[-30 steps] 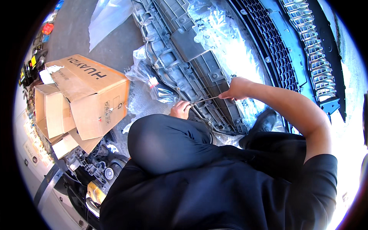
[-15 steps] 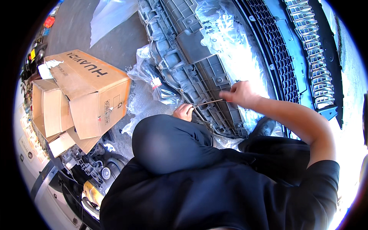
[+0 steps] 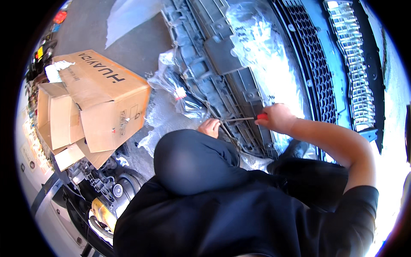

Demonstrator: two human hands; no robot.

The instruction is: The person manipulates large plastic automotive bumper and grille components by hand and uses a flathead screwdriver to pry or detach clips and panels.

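Observation:
A long black plastic car grille [image 3: 231, 92] lies in front of me with its ribbed back facing up. My right hand [image 3: 279, 119] is closed around the red handle of a screwdriver [image 3: 239, 119]. The shaft points left across the grille, its tip at the left edge. Right beside that tip, my left hand [image 3: 209, 127] has its fingers curled at the grille's edge; what they pinch is hidden. Clear plastic wrap [image 3: 265, 60] covers part of the grille's right side. A bagged part [image 3: 188, 103] lies just beyond my left hand.
An opened cardboard box [image 3: 107, 92] stands at the left, above a metal engine assembly [image 3: 117, 190]. Bubble wrap [image 3: 165, 115] covers the floor by my knee. A honeycomb mesh grille [image 3: 314, 64] and a chrome-slatted grille [image 3: 353, 64] lie to the right.
My right hand has moved slightly down and right, and the screwdriver's red handle shows more. The left hand stays by its tip. The whole view has shifted a little.

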